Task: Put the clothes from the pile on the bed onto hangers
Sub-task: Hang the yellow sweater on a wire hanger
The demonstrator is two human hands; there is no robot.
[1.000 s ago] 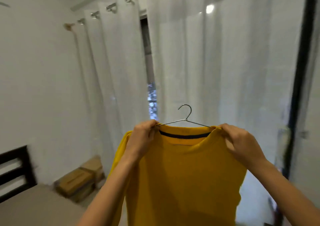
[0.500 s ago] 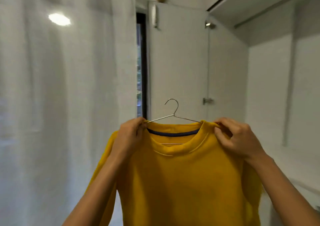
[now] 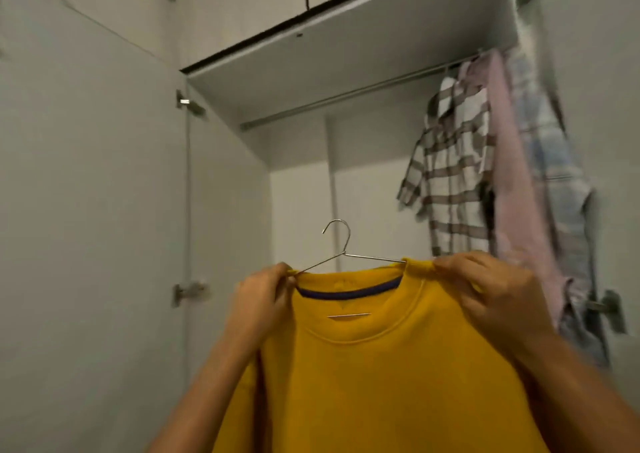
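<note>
A yellow sweatshirt (image 3: 374,376) hangs on a thin metal wire hanger (image 3: 341,248), whose hook stands up above the collar. My left hand (image 3: 259,300) pinches the sweatshirt's left shoulder at the hanger's arm. My right hand (image 3: 485,293) grips the right shoulder the same way. Both hold the garment up in front of an open white wardrobe. The bed and the pile of clothes are out of view.
A metal rail (image 3: 346,94) runs under the wardrobe's top shelf. A plaid shirt (image 3: 450,182), a pink garment (image 3: 516,189) and a pale blue one (image 3: 561,182) hang at its right end. An open wardrobe door (image 3: 93,210) stands at the left.
The view has swung right, from the white curtains to the open wardrobe. Both hands have kept their hold on the sweatshirt and hanger.
</note>
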